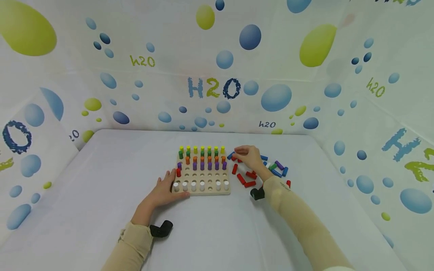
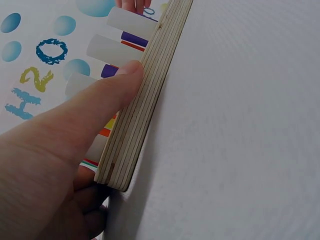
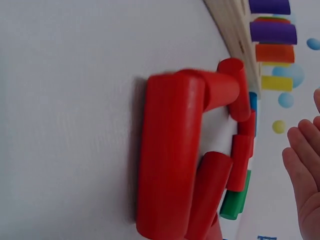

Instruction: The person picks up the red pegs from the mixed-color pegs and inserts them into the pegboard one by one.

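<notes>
Our arms [image 1: 298,218] both reach forward. Our left hand [image 1: 164,191] has thumb stretched right, fingers forward. Our right hand [image 1: 250,157] is farther out, fingers pointing left, loosely extended.

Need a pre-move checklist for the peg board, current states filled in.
1. Board braced: ok, left hand touches its front-left corner.
2. Peg in right hand: cannot tell, fingertips unclear.
3. Red row filled: not ok, only one seated red peg.
4. White pegs complete: not ok, one hole bare.
5. Yellow pegs complete: ok, no gap.
6. Loose red pegs within reach: likely ok, several lie near the right hand.
</notes>
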